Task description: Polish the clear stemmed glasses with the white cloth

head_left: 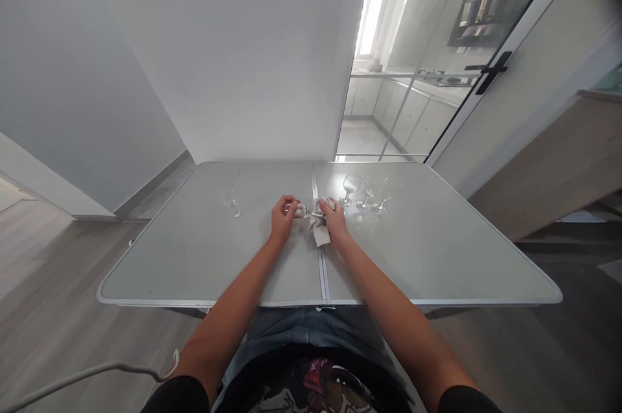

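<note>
Over the middle of the folding table, my left hand point(283, 218) is closed around the bowl of a clear wine glass point(299, 211), which lies on its side in the air. My right hand point(334, 221) grips a white cloth point(320, 233) that is wrapped about the stem end of the same glass; part of the cloth hangs down. The foot of the glass is largely hidden by the cloth and fingers. Just right of my right hand stand several upright stemmed glasses, the nearest glass point(350, 188) looking cloudy.
On the table's left half another clear glass point(230, 199) stands, hard to make out. The pale table point(194, 264) has a seam down its middle. A wall rises behind it, with a glass door point(437, 30) at the right. A white cable point(111, 366) hangs at lower left.
</note>
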`<state>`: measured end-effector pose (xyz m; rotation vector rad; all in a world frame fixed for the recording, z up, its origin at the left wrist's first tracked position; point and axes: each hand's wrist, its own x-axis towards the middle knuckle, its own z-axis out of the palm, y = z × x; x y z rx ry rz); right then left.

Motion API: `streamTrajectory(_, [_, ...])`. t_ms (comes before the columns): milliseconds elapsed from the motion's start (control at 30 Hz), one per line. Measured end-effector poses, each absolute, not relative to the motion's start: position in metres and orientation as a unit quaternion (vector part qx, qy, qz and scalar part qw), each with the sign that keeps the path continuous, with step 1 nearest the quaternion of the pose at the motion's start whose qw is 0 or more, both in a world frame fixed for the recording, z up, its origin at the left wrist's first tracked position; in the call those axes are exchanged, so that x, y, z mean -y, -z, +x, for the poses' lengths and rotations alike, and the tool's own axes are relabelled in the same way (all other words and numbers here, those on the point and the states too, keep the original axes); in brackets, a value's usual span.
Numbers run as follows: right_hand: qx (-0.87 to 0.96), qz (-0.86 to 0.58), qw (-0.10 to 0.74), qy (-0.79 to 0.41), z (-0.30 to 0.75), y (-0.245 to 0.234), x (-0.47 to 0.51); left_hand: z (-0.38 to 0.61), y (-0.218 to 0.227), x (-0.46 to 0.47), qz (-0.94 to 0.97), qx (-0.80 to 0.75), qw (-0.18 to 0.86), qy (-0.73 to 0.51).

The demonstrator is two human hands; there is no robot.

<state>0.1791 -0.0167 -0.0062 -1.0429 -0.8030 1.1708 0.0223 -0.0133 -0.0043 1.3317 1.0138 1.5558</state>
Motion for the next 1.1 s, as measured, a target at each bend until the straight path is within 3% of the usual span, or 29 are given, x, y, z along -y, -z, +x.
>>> streamTrajectory(267, [0.345,-0.457,0.735,-0.363,0.193,-0.009,0.019,0.024,0.006,0.020,0.651,-0.408,0.449,-0.456])
streamTrajectory(500, [0.318,-0.447,0.757,-0.354,0.194,-0.014,0.022,0.025,0.004,0.026,0.727,-0.422,0.334,-0.426])
streamTrajectory(600, [0.412,-0.463,0.737,-0.269,0.190,-0.016,0.028,0.026,0.005,0.024,0.699,-0.442,0.320,-0.462])
streamTrajectory(733, [0.562,-0.489,0.638,-0.194,0.184,-0.013,0.035,0.023,0.009,0.017,0.637,-0.477,0.328,-0.510])
streamTrajectory(867, [0.597,-0.460,0.619,-0.222,0.184,-0.011,0.038,0.021,0.010,0.015,0.587,-0.489,0.354,-0.539])
streamTrajectory(1100, [0.525,-0.446,0.654,-0.311,0.192,-0.025,0.041,0.024,0.006,0.024,0.669,-0.435,0.294,-0.527])
